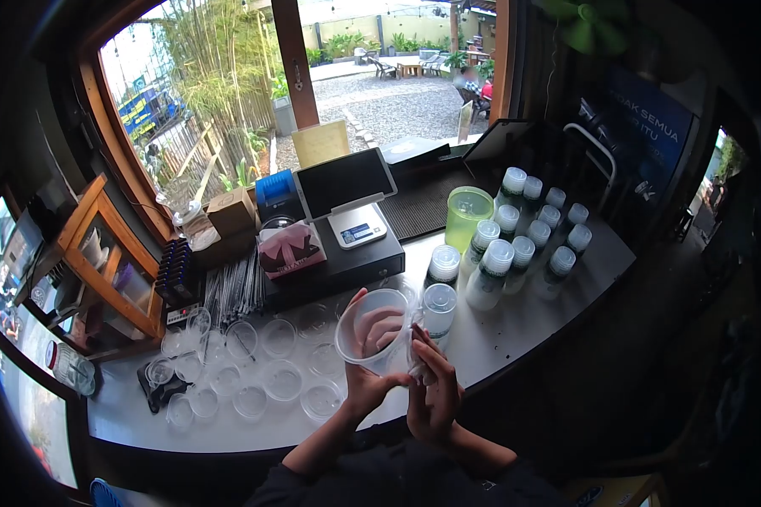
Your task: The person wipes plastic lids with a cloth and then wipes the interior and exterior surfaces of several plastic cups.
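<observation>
The see-through cup lies directly in the left hand, with the right hand close at its right side. Its open mouth is turned up towards the head camera, so its long axis points roughly along the line of sight; the exact direction of the base is hard to tell.

The left hand is the one clamped on the cup, with its fingers curled round the far wall, visible through the plastic, and its thumb low on the near side. The right hand is partly closed, its fingers close together and bent over a crumpled whitish piece, next to the cup's wall. Whether that piece is tissue or thin plastic, and whether it touches the wall, cannot be told.

Both hands are above the near edge of the surface. To the left of the cup, round see-through containers stand in loose rows. Just to its right is the nearest capped bottle, with more bottles and a green container beyond. Farther back from the cup are a pink tissue box and a tablet on a stand.
</observation>
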Action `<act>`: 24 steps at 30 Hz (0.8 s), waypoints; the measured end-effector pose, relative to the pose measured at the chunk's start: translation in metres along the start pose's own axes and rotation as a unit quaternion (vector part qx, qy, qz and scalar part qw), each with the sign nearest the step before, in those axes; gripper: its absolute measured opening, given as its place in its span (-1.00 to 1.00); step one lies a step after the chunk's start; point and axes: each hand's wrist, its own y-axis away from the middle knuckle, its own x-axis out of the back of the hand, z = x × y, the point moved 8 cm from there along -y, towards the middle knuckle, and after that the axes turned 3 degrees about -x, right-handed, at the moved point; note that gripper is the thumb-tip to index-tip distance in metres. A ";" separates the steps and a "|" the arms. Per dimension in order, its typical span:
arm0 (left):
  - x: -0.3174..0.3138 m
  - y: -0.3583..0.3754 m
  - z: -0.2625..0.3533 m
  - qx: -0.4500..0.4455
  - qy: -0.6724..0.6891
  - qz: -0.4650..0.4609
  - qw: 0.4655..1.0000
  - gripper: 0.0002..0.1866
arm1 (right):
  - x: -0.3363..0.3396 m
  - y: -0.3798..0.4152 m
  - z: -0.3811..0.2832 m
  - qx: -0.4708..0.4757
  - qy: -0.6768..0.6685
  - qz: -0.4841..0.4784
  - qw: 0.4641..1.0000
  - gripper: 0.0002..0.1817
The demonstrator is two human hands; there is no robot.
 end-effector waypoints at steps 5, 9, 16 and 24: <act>0.009 -0.003 -0.001 0.094 0.037 0.019 0.995 0.17 | 0.032 -0.008 0.023 -0.053 -0.121 0.088 0.987 -0.82; 0.008 0.003 -0.004 0.102 -0.043 -0.039 0.993 0.11 | 0.029 -0.026 0.000 0.030 -0.048 0.039 0.998 -0.77; -0.004 0.010 -0.001 0.113 -0.091 -0.138 0.980 0.02 | 0.006 -0.023 -0.008 0.150 0.053 -0.075 0.984 -0.72; -0.012 0.033 -0.027 0.260 0.158 -0.130 0.944 -0.07 | 0.018 -0.026 0.000 0.111 0.034 -0.135 0.984 -0.73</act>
